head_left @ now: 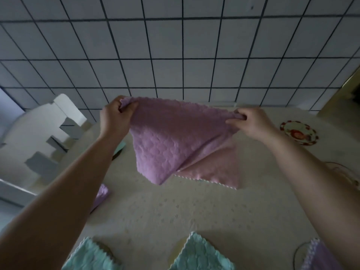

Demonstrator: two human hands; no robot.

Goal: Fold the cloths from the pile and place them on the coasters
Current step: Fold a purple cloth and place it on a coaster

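Cloth (175, 137) aloft between hands above table (194, 211); folded cloths (200, 254) nearest; coaster (299, 132) far right.

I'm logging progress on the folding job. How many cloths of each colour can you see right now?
Purple cloths: 3, namely the held cloth, one under the left forearm, one at the bottom right.
Mint green cloths: 2, bottom left and bottom centre.
Total: 5
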